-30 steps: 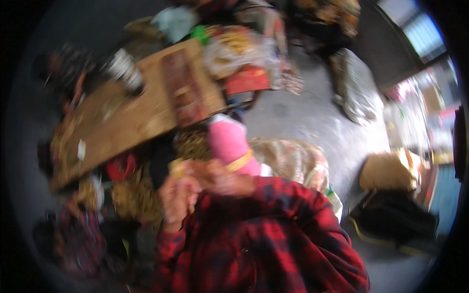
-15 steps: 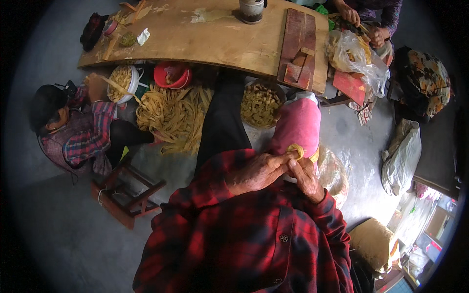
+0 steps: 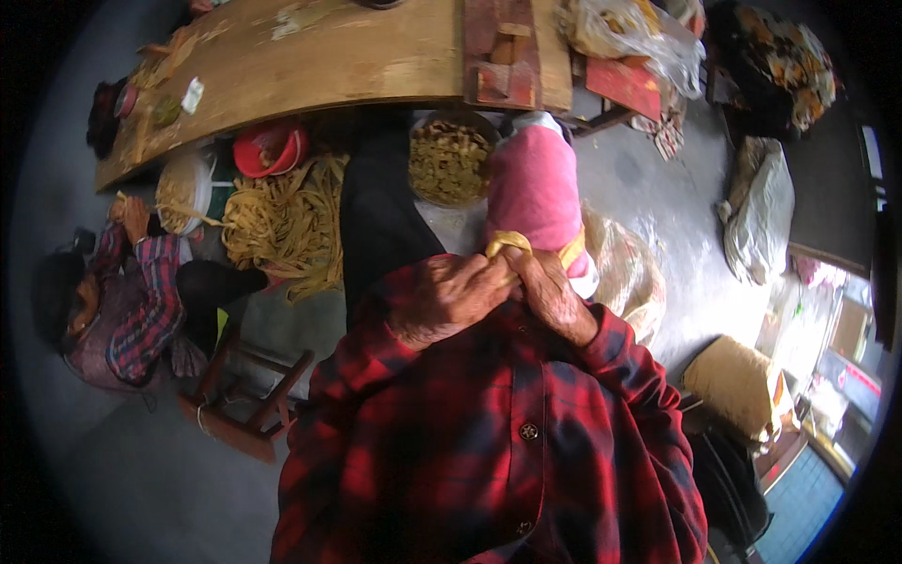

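Observation:
A looped yellow strip (image 3: pixel 507 242), soft and flat like a dried husk or leaf, is gripped between my hands in front of my chest. My left hand (image 3: pixel 456 296) closes on it, fingers bent and pressed toward the right. From the other side, my right hand (image 3: pixel 556 293) pinches it with thumb and fingers. The fingertips partly hide the strip. Just beyond the hands, a pink cloth (image 3: pixel 536 179) covers my right leg, and a similar yellow piece (image 3: pixel 571 249) shows at its edge. A round basin (image 3: pixel 412 162) of small tan pieces stands on the floor ahead.
Long tan strips (image 3: pixel 291 221) lie heaped beside a red bucket (image 3: pixel 293 148) and a white bucket (image 3: pixel 204 188). A wooden table (image 3: pixel 366 56) spans the far side. At left, a person (image 3: pixel 141 310) sits near a wooden stool (image 3: pixel 246 385). Plastic sacks (image 3: pixel 756 211) lie at right.
My view has shifted, so the table and floor things sit higher and further left. My hands are closer together over the strip. The cup and the other person's hands at far right have left view.

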